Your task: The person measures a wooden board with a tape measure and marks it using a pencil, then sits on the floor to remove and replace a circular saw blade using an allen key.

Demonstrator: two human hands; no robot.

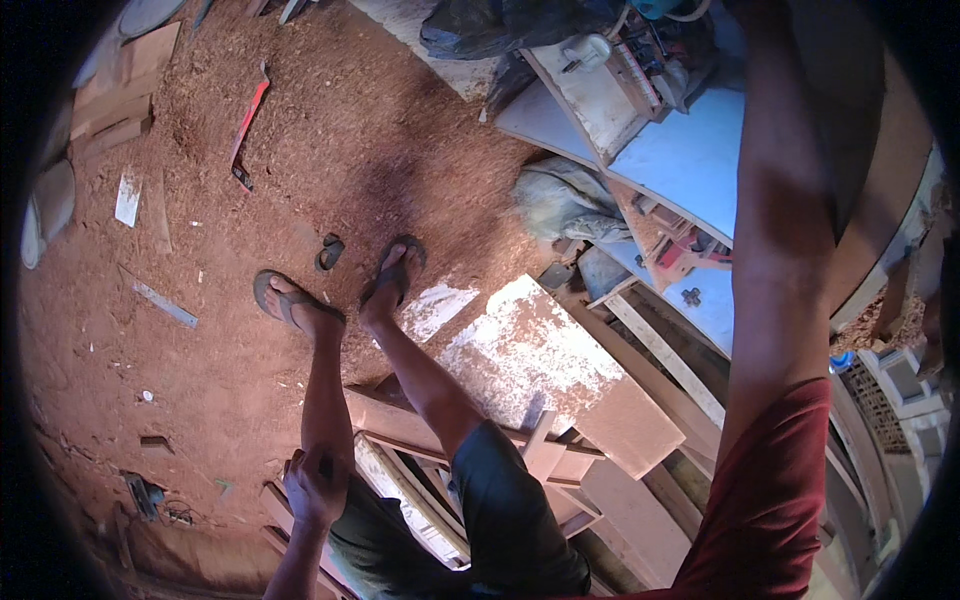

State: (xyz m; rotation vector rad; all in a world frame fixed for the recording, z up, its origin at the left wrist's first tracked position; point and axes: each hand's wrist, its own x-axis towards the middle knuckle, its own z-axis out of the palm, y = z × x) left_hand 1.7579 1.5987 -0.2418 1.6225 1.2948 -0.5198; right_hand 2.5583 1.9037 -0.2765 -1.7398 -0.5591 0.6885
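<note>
- Red sleeve [770,490] and bare right forearm [785,260]: nearest the camera, running up to the upper edge; right hand beyond the picture, so its state cannot be told.
- White flat piece [127,200]: far left, on the sawdust-strewn floor [200,250].
- Pale narrow strip [165,304]: lying flat, slantwise.
- Long thin tool [246,125]: red with a dark end, on the floor.
- Left hand [316,488]: fingers curled, at the left knee; whether they pinch anything cannot be told.
- Dark sandals [274,296]: one pair, worn.
- Dark looped item [329,252]: small, between the feet.
- Brown board [640,425]: sunlit patch across it.
- Crumpled grey cloth [570,195]: beside the panels.
- White rounded item [590,50]: upper right.
- Marked strip [637,75]: reddish markings, too small to read.
- Teal item [655,8]: at the upper edge, near the right forearm, pale cable beside it.
- Red tool [688,256]: lower, among the pale blue panels [680,150].
</note>
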